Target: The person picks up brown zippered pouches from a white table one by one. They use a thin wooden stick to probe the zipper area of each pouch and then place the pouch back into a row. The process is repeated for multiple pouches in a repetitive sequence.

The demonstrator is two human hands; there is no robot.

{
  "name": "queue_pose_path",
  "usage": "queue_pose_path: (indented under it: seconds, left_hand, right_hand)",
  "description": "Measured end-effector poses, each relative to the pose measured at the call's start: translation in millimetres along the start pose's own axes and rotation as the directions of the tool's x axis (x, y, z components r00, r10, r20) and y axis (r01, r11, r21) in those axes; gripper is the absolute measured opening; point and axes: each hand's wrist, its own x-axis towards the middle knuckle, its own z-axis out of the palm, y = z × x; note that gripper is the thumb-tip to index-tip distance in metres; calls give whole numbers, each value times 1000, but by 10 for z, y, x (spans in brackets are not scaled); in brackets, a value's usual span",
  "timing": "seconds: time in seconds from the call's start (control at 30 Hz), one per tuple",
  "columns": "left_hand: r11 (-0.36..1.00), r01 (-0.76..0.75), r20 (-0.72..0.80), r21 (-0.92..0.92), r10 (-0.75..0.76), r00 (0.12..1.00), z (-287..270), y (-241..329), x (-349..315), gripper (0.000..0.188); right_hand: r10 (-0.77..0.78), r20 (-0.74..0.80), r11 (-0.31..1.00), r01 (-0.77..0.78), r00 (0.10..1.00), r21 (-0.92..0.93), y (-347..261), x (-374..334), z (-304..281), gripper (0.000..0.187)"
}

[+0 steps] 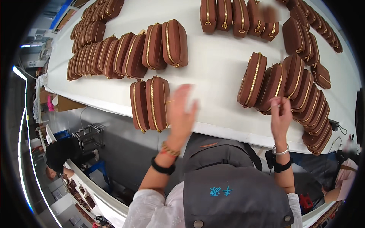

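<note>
My left hand (183, 110) is raised, slightly blurred, its fingers apart and holding nothing I can see. Just left of it a brown bag with a gold zipper (156, 103) stands upright at the table's near edge, close beside a second brown bag (139, 106). My right hand (280, 110) has thumb and fingers pinched together in front of a brown zippered bag (270, 85), over its lower end. What the pinch holds, if anything, is too small to make out. A taller brown bag (251, 79) stands left of that one.
On the white table (213, 72), more brown bags (121, 53) form a row at the left; others (239, 17) stand at the back. A curved row of bags (313, 110) runs down the right. A cardboard box (68, 103) lies beyond the left edge. Another person (62, 154) sits at far left.
</note>
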Motion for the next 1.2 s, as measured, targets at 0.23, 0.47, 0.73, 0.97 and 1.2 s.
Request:
queue_pose_path:
  seconds: [0.23,0.47,0.73,0.97,1.2]
  left_hand:
    - [849,467,44,247,-492,870,-430,-644,-344,89]
    - [211,715,444,-667,-657,609,-627,-516,-303,81]
    - [112,620,506,-777,-476,720,-580,212,-267,89]
    - [163,639,548,-752,-384,743,-611,280,-236,100]
    - [216,676,636,-704,-231,736,-630,299,-348,104]
  right_hand:
    - [-14,469,995,-32,883,91,-372,-277,731,16]
    - [217,634,946,-320,742,52,-211,-276,929,39]
    - [279,720,932,-361,636,-42,-693,-227,763,108]
    - [204,587,941,-321,784,102,-599,-67,803,102]
    - [194,521,893,-369,832,257,-620,267,775,59]
